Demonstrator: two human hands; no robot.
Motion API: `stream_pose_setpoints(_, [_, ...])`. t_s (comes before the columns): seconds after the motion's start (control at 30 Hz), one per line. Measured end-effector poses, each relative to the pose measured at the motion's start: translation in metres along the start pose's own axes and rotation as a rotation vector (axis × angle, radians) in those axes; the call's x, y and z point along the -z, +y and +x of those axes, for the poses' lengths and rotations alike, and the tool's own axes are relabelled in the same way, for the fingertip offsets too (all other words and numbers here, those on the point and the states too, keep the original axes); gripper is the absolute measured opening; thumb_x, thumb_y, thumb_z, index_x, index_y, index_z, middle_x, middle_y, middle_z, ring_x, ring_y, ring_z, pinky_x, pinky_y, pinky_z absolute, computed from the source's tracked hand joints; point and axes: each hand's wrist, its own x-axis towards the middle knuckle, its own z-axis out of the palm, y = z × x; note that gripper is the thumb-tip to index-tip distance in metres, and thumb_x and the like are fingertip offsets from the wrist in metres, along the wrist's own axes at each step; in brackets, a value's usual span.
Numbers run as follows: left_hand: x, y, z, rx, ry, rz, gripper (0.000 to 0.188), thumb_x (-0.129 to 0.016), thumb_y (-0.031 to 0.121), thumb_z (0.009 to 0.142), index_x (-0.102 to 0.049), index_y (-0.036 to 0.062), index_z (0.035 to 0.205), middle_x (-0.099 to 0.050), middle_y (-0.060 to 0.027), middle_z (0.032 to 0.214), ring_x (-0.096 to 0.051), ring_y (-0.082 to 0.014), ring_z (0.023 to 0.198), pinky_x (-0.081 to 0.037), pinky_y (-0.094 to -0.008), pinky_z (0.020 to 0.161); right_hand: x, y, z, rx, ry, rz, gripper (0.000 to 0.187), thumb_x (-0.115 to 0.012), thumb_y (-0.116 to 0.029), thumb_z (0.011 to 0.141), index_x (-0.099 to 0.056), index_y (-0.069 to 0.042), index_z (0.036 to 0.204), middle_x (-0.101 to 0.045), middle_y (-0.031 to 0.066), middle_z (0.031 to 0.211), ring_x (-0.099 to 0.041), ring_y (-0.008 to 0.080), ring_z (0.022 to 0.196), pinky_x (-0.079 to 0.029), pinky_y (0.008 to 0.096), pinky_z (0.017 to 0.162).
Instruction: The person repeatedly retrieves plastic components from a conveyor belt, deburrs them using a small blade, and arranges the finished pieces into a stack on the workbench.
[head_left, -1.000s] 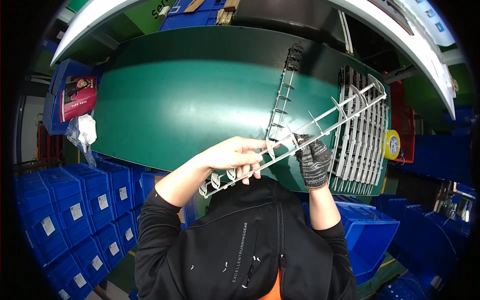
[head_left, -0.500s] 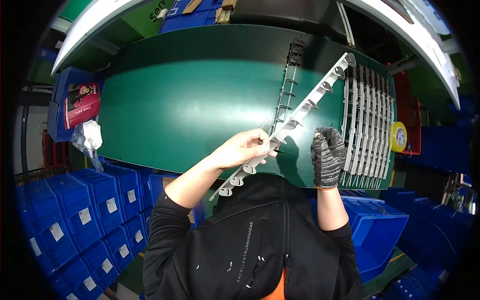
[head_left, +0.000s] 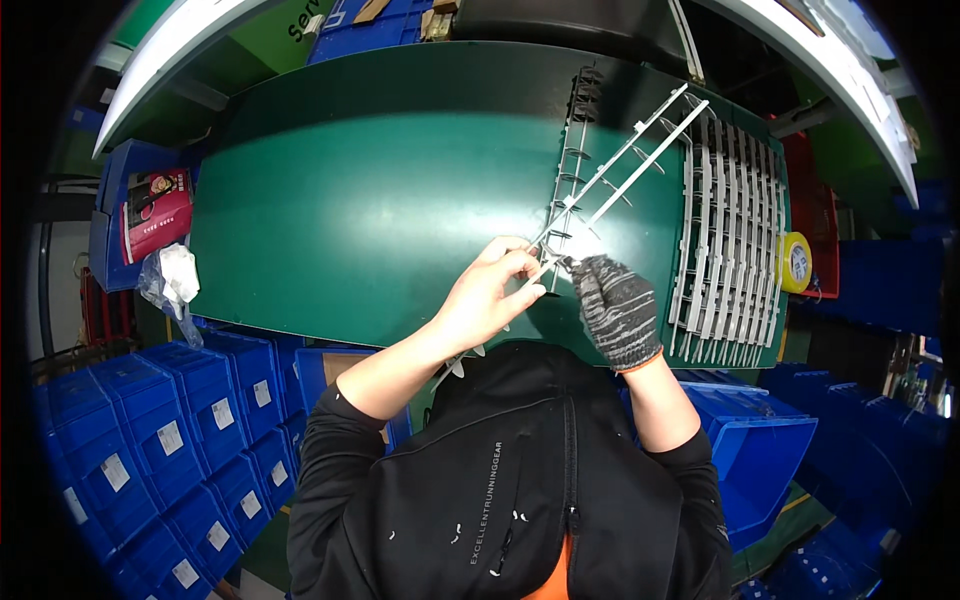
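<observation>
My bare left hand (head_left: 488,297) is closed around a long pale metal strip (head_left: 650,163) with rounded tabs along it. The strip slants from my lap up to the far right, its two edges turned upward so that it looks like a narrow ladder. My right hand (head_left: 622,312), in a grey-black knitted glove, has its fingertips pinched at the strip, close to my left fingers. A small dark piece seems to be between them, too small to name. Beneath the held strip, a similar darker strip (head_left: 588,95) lies on the green table (head_left: 350,200).
Several metal strips (head_left: 730,230) lie side by side at the table's right end, next to a yellow tape roll (head_left: 795,262). A blue bin (head_left: 118,225) with a red packet (head_left: 158,215) stands at the left. Blue crates (head_left: 185,440) are stacked lower left; another blue bin (head_left: 755,460) sits lower right.
My right hand has moved left from beside the stacked strips to the held strip. The held strip has been turned about its length, so its tabs now show edge-on.
</observation>
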Motion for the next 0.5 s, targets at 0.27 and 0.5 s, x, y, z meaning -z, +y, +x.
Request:
stream_pose_setpoints(0.27, [-0.006,0.004,0.002,-0.164,0.131,0.29,0.016,-0.063,0.01,0.074,-0.054,0.006,0.087,-0.048,-0.0117,0.105,-0.054,-0.021,0.086,-0.045,-0.0303,0.069,-0.004,-0.006,-0.001,-0.419,0.099,0.517,0.016,-0.06,-0.009,0.079,-0.061,0.001,0.091,-0.059,0.0103,0.074,-0.056,0.0174,0.064,-0.045,0.0281,0.061])
stream_pose_setpoints(0.5, [-0.018,0.014,0.003,-0.163,0.153,0.447,0.021,-0.065,0.013,0.072,-0.056,0.006,0.089,-0.048,-0.0159,0.107,-0.049,-0.0317,0.099,-0.042,-0.0363,0.081,-0.012,-0.011,0.01,-0.477,0.183,0.617,0.017,-0.062,-0.011,0.077,-0.061,0.0,0.09,-0.059,0.0089,0.069,-0.054,0.0127,0.06,-0.044,0.027,0.057])
